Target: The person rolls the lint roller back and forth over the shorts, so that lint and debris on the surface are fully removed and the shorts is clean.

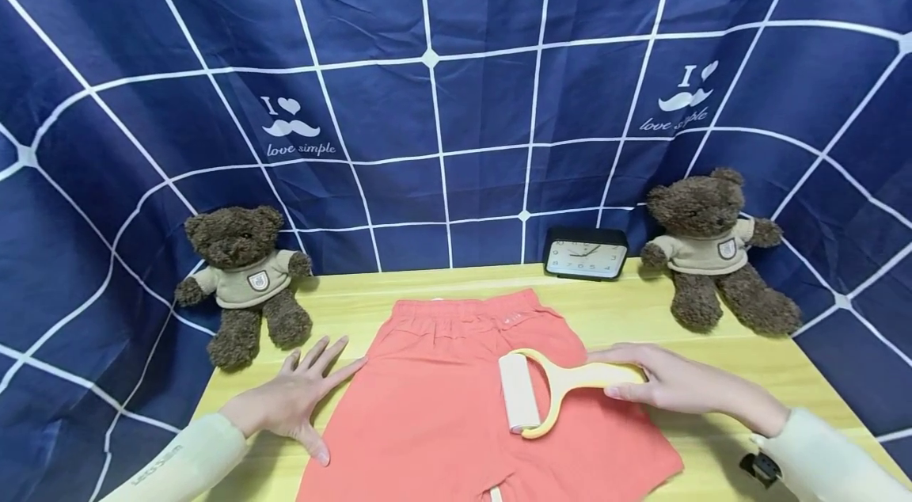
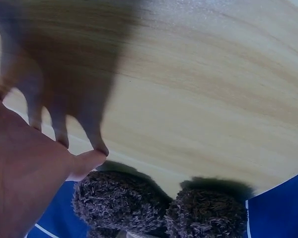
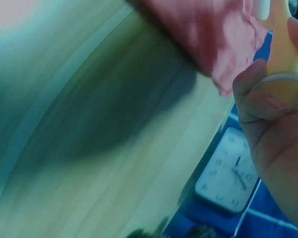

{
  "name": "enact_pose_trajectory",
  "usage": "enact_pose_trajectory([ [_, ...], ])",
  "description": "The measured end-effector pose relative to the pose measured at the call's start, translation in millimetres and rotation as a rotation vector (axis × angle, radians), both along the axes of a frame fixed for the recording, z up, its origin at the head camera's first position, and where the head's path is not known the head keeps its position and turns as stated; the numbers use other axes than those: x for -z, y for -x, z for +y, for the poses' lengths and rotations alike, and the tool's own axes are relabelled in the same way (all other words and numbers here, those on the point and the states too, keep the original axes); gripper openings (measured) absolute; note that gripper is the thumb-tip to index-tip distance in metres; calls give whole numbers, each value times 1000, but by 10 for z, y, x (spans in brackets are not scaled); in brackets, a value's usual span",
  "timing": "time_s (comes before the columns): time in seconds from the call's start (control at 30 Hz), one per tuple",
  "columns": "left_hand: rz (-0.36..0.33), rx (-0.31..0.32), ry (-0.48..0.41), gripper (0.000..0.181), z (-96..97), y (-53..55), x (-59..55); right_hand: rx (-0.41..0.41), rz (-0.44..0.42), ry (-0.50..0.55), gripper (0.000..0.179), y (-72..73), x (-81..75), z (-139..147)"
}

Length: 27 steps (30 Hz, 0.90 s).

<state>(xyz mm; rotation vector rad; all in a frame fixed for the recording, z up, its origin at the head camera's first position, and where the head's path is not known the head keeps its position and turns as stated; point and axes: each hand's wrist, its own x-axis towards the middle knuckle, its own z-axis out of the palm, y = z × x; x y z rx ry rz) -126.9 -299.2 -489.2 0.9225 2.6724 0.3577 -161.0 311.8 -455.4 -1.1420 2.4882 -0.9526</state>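
Coral-red shorts (image 1: pixel 427 399) lie spread on the wooden table, waistband toward the back. My right hand (image 1: pixel 663 378) grips the yellow handle of a lint roller (image 1: pixel 570 382); its white roll overlaps the middle of the shorts in the head view. In the right wrist view the fingers wrap round the handle end, with the shorts' edge beyond. My left hand (image 1: pixel 295 395) lies with spread fingers at the left edge of the shorts, thumb and index finger touching the cloth. From the left wrist this hand (image 2: pixel 30 163) shows with fingertips down at the table.
A brown teddy bear (image 1: pixel 242 280) sits at the table's back left and another teddy bear (image 1: pixel 712 249) at the back right. A black-framed clock (image 1: pixel 587 255) stands near the back edge. Behind the table (image 1: pixel 349 292) hangs a dark blue cloth (image 1: pixel 484 106) with white lines.
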Motion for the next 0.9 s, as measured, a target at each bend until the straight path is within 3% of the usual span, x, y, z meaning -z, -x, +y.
enact_pose_trajectory([
  [0.17, -18, -7, -6, 147, -5, -8, -20, 22, 30, -4, 42, 34, 9, 144],
  [0.43, -20, -4, -4, 147, 17, -12, -35, 73, -4, -8, 40, 102, 32, 470],
  [0.7, -25, -10, -2, 146, 6, -30, -18, 120, 33, -40, 42, 79, 9, 805],
  [0.9, -15, 2, -15, 145, -2, -30, -6, 98, 29, -8, 44, 50, 42, 1059],
])
